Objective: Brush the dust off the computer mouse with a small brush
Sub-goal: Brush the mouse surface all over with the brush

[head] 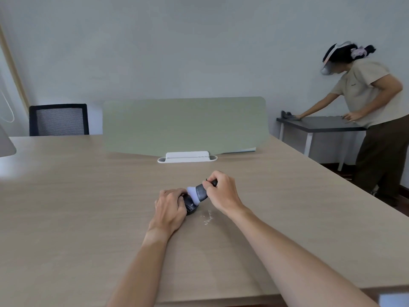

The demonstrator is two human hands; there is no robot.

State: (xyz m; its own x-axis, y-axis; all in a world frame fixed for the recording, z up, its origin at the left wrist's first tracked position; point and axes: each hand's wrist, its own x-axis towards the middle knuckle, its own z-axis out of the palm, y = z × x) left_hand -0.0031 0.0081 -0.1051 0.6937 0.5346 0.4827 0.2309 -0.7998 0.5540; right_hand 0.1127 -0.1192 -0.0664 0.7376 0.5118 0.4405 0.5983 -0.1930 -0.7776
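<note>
The left hand (pixel 170 207) lies palm-down over a black computer mouse (pixel 190 204), fingers curled around its far side, pinning it to the table; only the mouse's right flank and near edge show past the knuckles. The right hand (pixel 222 191) is closed around the dark handle of a small brush (pixel 200 192), gripping it near the back end, with the pale bristle head angled down and left so that it meets the mouse's top just beside the left fingertips.

Going from the biggest thing down: a broad light wood table (pixel 88 196) fills most of the view and carries everything near. Behind it stands a pale green divider panel (pixel 183 125), upright, seated in a white clamp base (pixel 187 157) at the table's middle. At the right, well apart, a second person (pixel 374 111) in a beige shirt and dark trousers leans over a dark side table (pixel 321 124), one arm stretched along it. A black mesh chair (pixel 59 119) shows beyond the table's far left edge.

Smallest of all, a thin scatter of white specks (pixel 208 217) sits on the wood just right of the mouse, between the two forearms; it looks like dust or crumbs, though the view is too coarse to say which.
</note>
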